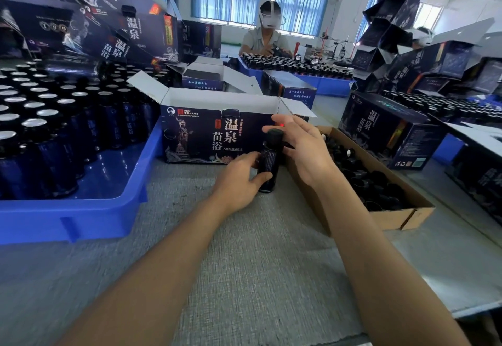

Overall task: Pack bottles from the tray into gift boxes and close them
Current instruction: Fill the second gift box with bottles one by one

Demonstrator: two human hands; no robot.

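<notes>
A dark blue bottle (267, 165) with a black cap stands upright on the grey table just in front of an open dark gift box (214, 133) with its white flaps raised. My left hand (240, 180) grips the bottle's body low down. My right hand (301, 147) holds the black cap at the bottle's top with thumb and fingers. On the left, a blue tray (89, 209) is filled with several more dark bottles with silver tops.
A brown cardboard box (391, 204) of black caps lies to the right of my hands. Stacks of dark gift boxes rise at the back left and right. Another person sits across the table behind a second blue tray (326, 84).
</notes>
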